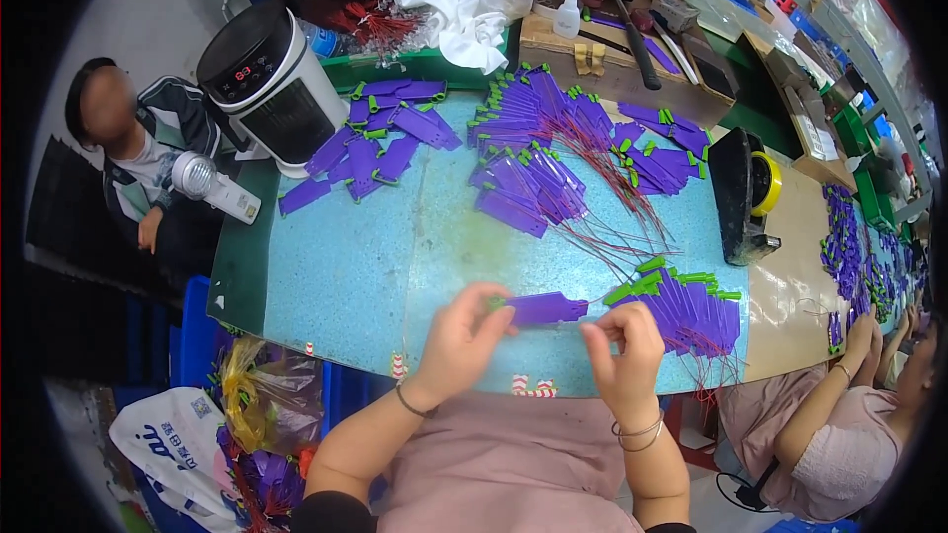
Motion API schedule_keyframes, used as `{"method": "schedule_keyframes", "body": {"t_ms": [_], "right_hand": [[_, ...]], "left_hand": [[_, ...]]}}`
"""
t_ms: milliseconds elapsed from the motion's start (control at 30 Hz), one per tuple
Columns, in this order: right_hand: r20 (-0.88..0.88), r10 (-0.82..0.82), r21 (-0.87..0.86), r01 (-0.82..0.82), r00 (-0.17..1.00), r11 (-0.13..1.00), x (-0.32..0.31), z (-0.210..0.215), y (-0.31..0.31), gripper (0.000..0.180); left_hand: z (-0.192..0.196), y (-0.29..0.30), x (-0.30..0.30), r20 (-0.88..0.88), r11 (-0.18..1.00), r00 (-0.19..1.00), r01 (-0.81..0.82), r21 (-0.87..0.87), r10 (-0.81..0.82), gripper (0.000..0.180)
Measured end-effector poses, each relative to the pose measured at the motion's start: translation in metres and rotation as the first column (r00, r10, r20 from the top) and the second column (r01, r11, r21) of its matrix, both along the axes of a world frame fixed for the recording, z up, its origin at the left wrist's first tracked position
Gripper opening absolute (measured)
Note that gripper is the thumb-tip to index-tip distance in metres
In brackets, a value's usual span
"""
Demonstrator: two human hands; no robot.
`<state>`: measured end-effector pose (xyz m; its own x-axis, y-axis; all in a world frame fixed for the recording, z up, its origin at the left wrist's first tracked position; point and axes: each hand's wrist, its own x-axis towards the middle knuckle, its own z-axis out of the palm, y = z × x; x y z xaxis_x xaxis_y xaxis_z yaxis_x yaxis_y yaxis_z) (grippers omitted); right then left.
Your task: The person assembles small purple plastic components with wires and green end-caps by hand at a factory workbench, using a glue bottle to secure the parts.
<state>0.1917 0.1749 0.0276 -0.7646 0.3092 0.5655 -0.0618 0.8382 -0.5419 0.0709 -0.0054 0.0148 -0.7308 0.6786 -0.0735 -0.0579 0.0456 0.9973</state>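
Note:
My left hand [466,334] pinches the green-tipped left end of a flat purple plastic tag [544,308], held level just above the blue table mat [346,266]. My right hand [623,347] is closed on the tag's right end, fingers pinched around what looks like a thin red wire. Right beside my right hand lies a fanned pile of finished purple tags with green ends and red wires [691,308].
More purple tag piles [533,163] and loose ones [380,143] cover the far mat. A white fan heater [272,84] stands at the far left, a black tape dispenser [743,197] at the right. A seated person [138,153] is left; another person [849,434] works at my right.

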Motion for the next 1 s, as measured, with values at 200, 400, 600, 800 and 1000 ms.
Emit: {"method": "schedule_keyframes", "body": {"t_ms": [200,400,600,800,1000], "right_hand": [[-0.01,0.144,-0.907,-0.07,0.99,0.415,-0.005,-0.006,-0.011,0.01],[-0.073,0.173,-0.385,-0.188,0.982,0.904,-0.009,0.007,-0.014,0.006],[0.025,0.244,-0.174,-0.236,0.969,0.956,-0.006,0.021,-0.003,0.007],[0.03,0.189,-0.491,-0.15,0.982,0.858,0.002,0.009,-0.018,0.009],[0.627,0.368,-0.626,0.163,0.686,0.763,0.01,0.018,0.0,0.017]], "left_hand": [[0.003,0.002,0.005,-0.045,0.999,0.998,0.041,-0.031,-0.042,0.019],[0.027,0.013,0.002,-0.477,0.994,0.874,0.107,-0.01,-0.098,0.016],[0.031,0.009,0.008,-0.572,0.971,0.786,0.156,-0.183,-0.234,0.012],[0.018,0.025,0.019,-0.255,0.983,0.965,-0.019,0.185,0.066,0.029],[0.011,0.013,0.016,-0.203,0.98,0.966,0.13,-0.147,-0.159,0.029]]}}
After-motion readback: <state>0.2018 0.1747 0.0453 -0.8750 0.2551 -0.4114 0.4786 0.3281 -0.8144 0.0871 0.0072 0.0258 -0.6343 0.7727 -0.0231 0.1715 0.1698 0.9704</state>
